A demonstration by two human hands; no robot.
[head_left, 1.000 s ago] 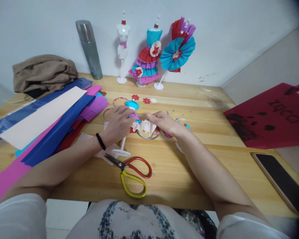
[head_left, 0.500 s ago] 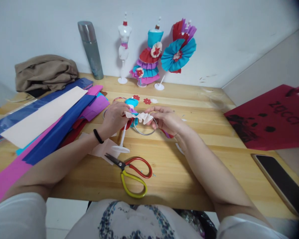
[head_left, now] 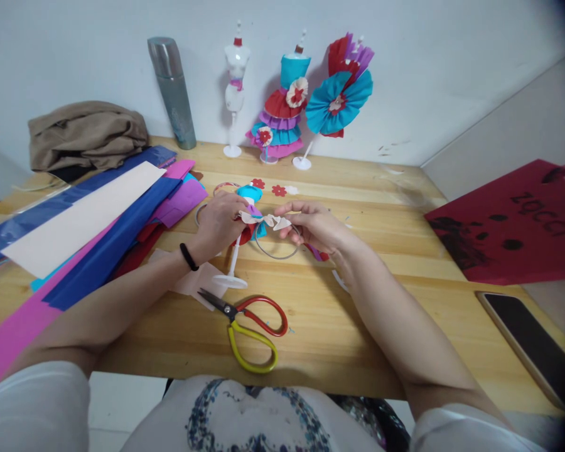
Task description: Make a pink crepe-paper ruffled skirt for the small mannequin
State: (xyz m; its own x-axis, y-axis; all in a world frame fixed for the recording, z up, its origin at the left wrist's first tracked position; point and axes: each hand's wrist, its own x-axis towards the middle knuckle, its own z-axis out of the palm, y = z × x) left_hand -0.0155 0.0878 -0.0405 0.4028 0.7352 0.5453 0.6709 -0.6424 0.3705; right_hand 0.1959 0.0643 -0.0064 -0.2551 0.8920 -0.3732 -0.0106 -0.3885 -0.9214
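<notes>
Between my hands a gathered strip of cream crepe paper (head_left: 270, 221) stretches across the front of a small dress-form stand. My left hand (head_left: 221, 220) pinches the strip's left end beside the form. At the other end, my right hand (head_left: 311, 226) is closed on the ruffled paper between thumb and fingers. A thin ring (head_left: 277, 257), perhaps wire or tape, hangs below the strip by my right fingers. The small dress form (head_left: 250, 193) wears turquoise, purple and red paper; its white base (head_left: 230, 282) rests on the table, and my left hand partly hides it.
Scissors (head_left: 252, 323) with red and yellow handles lie open in front. Crepe paper sheets (head_left: 98, 213) pile up at left, beside a brown cloth (head_left: 87, 135) and a flask (head_left: 174, 94). Several dress forms (head_left: 294, 94) stand along the wall. A red bag (head_left: 499, 220) and phone (head_left: 527, 345) lie right.
The cream strip looks flatter and more twisted between my fingers, and the ring has shifted slightly right. Both hands keep nearly the same place.
</notes>
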